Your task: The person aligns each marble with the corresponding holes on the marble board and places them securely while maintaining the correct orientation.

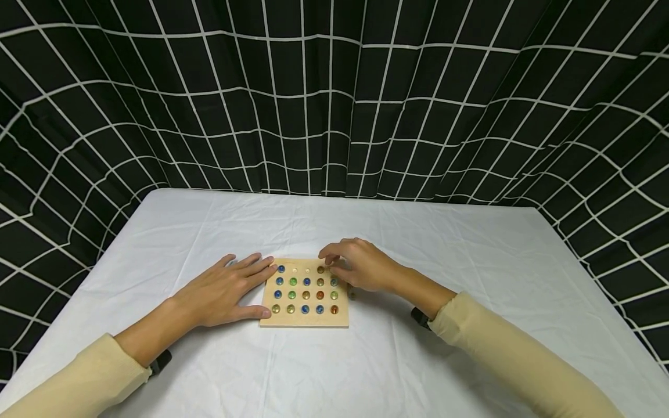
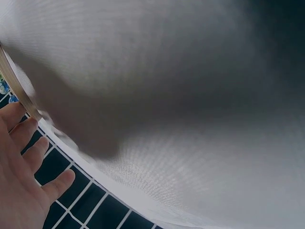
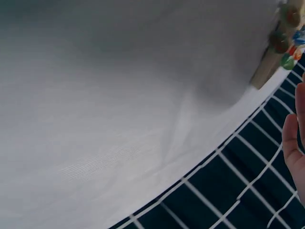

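A light wooden board holds rows of coloured glass marbles, among them a blue marble and a red-orange marble. Two hollows in its far row are bare. My left hand lies with spread, fairly straight fingers, fingertips and thumb on the board's left edge. Over the far right corner, my right hand bends its fingers downward, thumb and forefinger close by an amber marble. I cannot tell whether they pinch a marble. In the left wrist view the left fingers reach the board's edge.
Just right of the board, partly under the right hand, loose marbles lie on the white tablecloth. A black curtain with a white grid stands behind the table and along both sides.
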The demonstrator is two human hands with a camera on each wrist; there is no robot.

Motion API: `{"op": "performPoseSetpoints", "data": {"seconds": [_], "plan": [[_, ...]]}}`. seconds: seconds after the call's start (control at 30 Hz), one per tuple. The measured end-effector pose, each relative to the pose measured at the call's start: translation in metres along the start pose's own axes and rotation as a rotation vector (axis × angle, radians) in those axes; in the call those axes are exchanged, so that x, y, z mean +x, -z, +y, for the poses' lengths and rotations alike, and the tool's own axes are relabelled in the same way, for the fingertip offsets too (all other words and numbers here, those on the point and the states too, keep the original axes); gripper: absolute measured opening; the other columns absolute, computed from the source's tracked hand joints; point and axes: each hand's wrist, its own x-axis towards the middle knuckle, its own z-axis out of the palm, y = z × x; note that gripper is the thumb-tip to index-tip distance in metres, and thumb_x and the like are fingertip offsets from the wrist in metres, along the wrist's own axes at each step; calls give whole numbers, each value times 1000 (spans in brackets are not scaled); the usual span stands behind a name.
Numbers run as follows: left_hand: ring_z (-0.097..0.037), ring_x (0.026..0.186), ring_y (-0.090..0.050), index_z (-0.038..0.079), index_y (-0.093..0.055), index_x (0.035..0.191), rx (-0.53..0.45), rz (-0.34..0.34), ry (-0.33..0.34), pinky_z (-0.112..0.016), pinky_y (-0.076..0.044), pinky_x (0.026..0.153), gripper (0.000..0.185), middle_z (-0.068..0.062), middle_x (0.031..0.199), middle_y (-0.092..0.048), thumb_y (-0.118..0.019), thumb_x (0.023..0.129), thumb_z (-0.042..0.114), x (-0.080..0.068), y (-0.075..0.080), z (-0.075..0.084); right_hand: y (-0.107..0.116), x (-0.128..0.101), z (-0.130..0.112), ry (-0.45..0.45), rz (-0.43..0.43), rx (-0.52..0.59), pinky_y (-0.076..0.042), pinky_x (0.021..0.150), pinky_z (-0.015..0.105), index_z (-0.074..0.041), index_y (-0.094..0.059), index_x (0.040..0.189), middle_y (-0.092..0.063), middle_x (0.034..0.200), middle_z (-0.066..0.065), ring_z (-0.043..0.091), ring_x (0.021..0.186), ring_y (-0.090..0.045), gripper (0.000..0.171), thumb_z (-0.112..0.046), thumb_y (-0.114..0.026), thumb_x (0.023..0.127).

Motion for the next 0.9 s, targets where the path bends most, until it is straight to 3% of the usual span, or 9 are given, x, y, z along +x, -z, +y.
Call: {"op": "performPoseSetpoints", "data": {"seconds": [0.5, 0.9], "plan": [[-28, 146, -32, 17, -37, 155, 7, 3, -8, -63, -29, 111, 91, -2, 160, -34, -41, 89, 79, 1, -2, -2, 1, -35, 18, -23, -9, -7, -49, 94, 41, -8, -70, 117, -73, 101, -4, 14, 96, -68, 34, -10, -80, 84], [-29, 146, -31, 17, -36, 156, 4, -13, 2, -63, -27, 112, 91, -3, 160, -34, -41, 89, 79, 1, -1, -1, -6, -41, 23, -21, -26, 21, -50, 93, 40, -11, -70, 115, -73, 100, -5, 12, 96, -68, 33, -9, -80, 84]]}}
